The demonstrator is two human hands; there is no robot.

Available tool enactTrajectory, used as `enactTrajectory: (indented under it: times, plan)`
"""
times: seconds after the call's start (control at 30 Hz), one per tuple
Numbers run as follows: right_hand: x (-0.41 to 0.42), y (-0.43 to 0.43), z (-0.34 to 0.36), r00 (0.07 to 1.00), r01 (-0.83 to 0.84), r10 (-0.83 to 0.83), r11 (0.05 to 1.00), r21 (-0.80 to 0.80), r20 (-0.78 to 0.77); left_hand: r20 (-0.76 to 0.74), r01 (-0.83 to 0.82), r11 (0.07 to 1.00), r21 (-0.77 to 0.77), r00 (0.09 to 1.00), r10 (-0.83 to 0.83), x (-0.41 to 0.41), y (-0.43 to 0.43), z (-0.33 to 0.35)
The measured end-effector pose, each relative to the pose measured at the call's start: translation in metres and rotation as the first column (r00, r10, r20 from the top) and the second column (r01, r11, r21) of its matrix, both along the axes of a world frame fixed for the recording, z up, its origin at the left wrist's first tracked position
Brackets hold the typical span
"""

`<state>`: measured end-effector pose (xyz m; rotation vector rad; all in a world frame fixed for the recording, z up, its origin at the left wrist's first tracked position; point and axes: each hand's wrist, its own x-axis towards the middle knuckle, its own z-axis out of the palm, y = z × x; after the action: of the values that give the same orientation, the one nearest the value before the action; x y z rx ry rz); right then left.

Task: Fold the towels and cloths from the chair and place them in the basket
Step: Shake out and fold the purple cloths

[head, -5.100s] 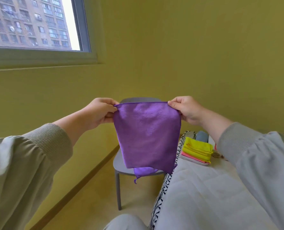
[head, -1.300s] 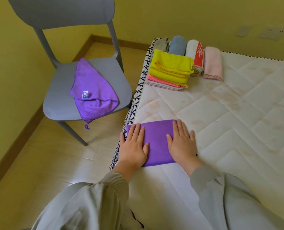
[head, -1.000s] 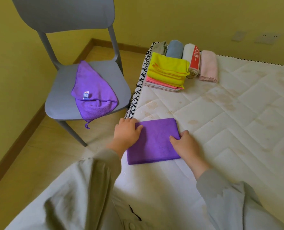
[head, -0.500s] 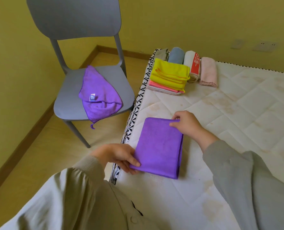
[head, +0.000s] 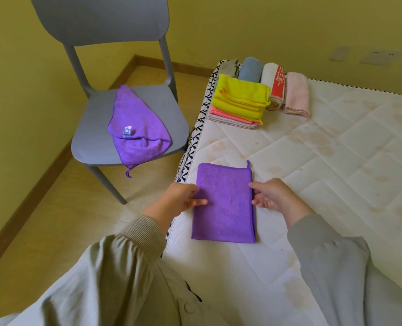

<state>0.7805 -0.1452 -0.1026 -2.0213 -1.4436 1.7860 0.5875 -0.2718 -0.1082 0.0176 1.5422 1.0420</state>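
A folded purple cloth (head: pixel 226 208) lies flat on the white mattress (head: pixel 336 161) near its left edge, with its long side pointing away from me. My left hand (head: pixel 179 198) holds its left edge, thumb on top. At the right edge my right hand (head: pixel 275 198) grips the cloth with curled fingers. A second purple cloth (head: pixel 136 128), loosely bunched with a label showing, lies on the seat of the grey chair (head: pixel 94 128) to the left of the bed.
At the far end of the mattress sits a stack of folded yellow, pink and beige cloths (head: pixel 240 100). Behind it lie rolled towels: grey-blue (head: pixel 249 69), white with red (head: pixel 275 85), pink (head: pixel 296 95). Yellow walls close in at the left and back; wooden floor (head: pixel 54 220) is at the left.
The purple cloth went from held up in the air to folded on the mattress. In the last second my hands turned it lengthwise, and they now sit at its two long edges.
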Motion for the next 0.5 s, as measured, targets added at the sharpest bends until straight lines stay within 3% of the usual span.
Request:
enactTrajectory:
  times: [0.2,0.5]
  plan:
    - [-0.010,-0.003,0.007,0.996,-0.018,0.007,0.992,-0.123,-0.091,0.164,-0.016,1.000,-0.022,0.986,0.020,0.009,0.013,0.006]
    - [-0.005,-0.013,0.000,0.967,0.076,-0.149,0.945,-0.319,-0.209,0.187,-0.078,0.996,-0.035,0.979,0.083,0.012,0.011,-0.003]
